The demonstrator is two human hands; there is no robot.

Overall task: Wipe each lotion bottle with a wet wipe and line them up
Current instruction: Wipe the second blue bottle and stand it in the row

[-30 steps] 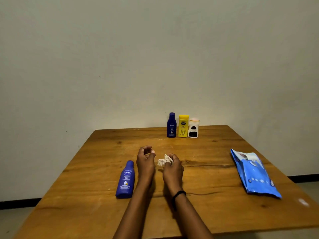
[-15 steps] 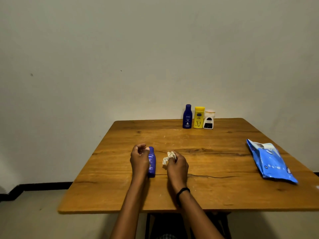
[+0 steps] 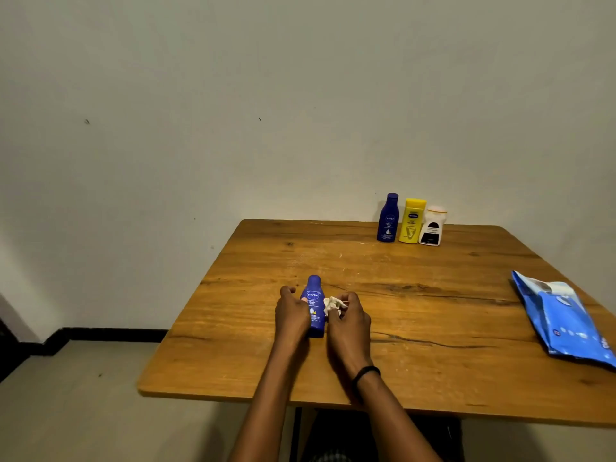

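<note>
Nivea bottle (image 3: pixel 313 305), dark blue, sits between the two hands, cap pointing away from the person, label facing the camera. Looks upright. Can't tell if its base is touching the table (image 3: pixel 433 331).

Left hand (image 3: pixel 291 315): curled around the bottle's left side, gripping it. Thumb is on the near side and the fingertips are hidden behind the bottle.

Right hand (image 3: pixel 350 323): fingers pinched on a crumpled white wet wipe (image 3: pixel 334 305). The wipe is at the fingertips, right up against the bottle's right side at label height. Can't confirm actual contact. Black band (image 3: pixel 366 372) on that wrist.

Both forearms come in from the near table edge, and the hands are close together with only the bottle between them.

Other bottles are well beyond the right hand, off to its right at the far table edge. All three stand upright in a tight row. Nearest the hands' side is a second dark blue bottle (image 3: pixel 387 218), then a yellow bottle (image 3: pixel 412 221), then a shorter white bottle (image 3: pixel 432 226) with a dark label.

Blue wipes pack (image 3: pixel 563 321): lying flat, far to the right of the right hand, near the table's right edge, flap end pointing away.
</note>
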